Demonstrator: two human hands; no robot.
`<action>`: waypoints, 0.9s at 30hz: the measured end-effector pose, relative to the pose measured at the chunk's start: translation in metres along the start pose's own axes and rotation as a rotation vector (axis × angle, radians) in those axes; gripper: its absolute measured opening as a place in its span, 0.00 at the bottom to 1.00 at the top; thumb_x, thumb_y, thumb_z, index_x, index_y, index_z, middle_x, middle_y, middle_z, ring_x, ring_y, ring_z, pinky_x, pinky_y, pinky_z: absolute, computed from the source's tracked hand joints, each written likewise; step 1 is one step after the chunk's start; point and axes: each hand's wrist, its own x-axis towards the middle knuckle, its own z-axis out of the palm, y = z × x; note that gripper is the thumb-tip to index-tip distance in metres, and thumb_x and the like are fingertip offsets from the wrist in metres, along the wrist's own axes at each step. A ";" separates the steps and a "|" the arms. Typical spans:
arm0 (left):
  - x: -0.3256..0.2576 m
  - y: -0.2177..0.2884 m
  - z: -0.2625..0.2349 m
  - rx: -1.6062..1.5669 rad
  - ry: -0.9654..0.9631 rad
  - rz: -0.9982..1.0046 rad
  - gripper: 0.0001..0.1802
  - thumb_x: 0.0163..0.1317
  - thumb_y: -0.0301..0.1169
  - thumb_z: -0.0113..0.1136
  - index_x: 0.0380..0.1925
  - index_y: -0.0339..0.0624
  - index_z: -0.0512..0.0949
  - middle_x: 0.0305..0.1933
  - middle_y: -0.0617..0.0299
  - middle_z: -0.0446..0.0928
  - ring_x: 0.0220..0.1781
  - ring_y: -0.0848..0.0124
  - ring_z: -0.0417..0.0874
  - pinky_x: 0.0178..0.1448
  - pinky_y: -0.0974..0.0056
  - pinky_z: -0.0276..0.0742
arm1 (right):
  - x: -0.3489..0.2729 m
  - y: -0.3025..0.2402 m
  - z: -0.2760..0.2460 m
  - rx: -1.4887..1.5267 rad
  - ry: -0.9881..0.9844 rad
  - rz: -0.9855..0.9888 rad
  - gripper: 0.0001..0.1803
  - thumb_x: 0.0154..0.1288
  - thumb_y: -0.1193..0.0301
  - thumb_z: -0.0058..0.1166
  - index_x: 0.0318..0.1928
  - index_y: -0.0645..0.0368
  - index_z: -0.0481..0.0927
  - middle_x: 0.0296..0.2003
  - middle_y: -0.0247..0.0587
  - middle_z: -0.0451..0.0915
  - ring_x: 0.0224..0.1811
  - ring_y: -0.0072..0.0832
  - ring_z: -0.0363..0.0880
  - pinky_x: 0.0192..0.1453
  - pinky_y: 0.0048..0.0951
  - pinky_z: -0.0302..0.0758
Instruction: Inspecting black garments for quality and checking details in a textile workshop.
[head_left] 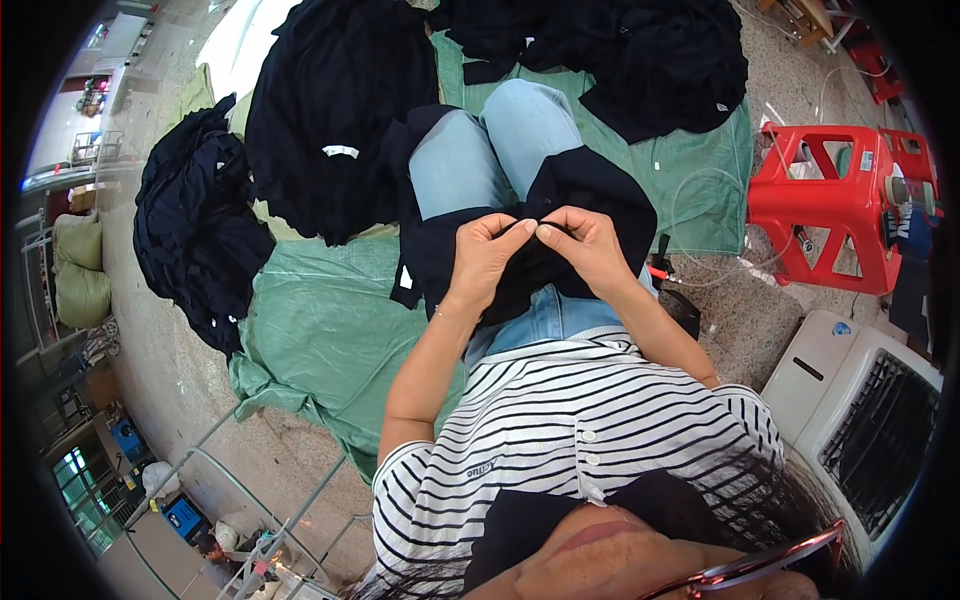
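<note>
A dark navy garment (590,190) lies over my lap, across my light blue jeans (480,150). My left hand (487,250) and my right hand (583,240) meet at the middle of it, fingertips almost touching. Both pinch a small fold of the dark cloth between thumb and fingers. What lies inside the pinch is too small to tell.
Piles of dark navy garments lie at the left (195,225), centre back (335,110) and back right (640,55) on a green sheet (320,330). A red plastic stool (830,205) stands at the right. A white fan unit (860,410) sits at lower right.
</note>
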 end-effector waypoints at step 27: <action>0.011 0.012 0.016 0.089 -0.017 0.246 0.07 0.66 0.27 0.68 0.32 0.32 0.84 0.28 0.75 0.77 0.29 0.87 0.69 0.32 0.77 0.63 | -0.023 -0.035 -0.009 -0.638 0.005 -0.442 0.09 0.60 0.81 0.61 0.40 0.63 0.75 0.34 0.44 0.72 0.30 0.42 0.76 0.34 0.37 0.71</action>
